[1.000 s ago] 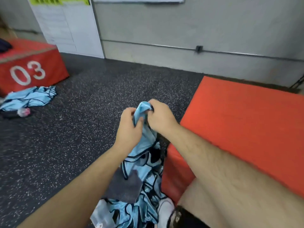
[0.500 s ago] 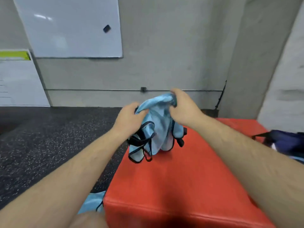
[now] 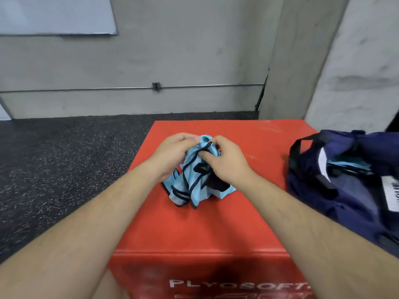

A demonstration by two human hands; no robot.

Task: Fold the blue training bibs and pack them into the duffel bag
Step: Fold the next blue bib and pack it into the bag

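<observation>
A light blue training bib (image 3: 190,186) with black trim hangs crumpled, its lower part resting on top of the red plyo box (image 3: 194,229). My left hand (image 3: 172,154) grips its top edge from the left. My right hand (image 3: 224,162) pinches the same bunched top from the right, close beside the left. A navy duffel bag (image 3: 345,190) lies open on the box's right side, with light blue fabric (image 3: 345,167) showing inside it.
Dark speckled rubber floor (image 3: 64,169) stretches to the left of the box. A grey concrete wall (image 3: 172,61) with a thin pipe and a whiteboard (image 3: 54,16) stands behind. A pillar (image 3: 302,61) rises at the back right.
I lifted the bib from the pile on the floor, turned right and brought it over the red box. It now touches the box top, and the duffel bag has come into view.
</observation>
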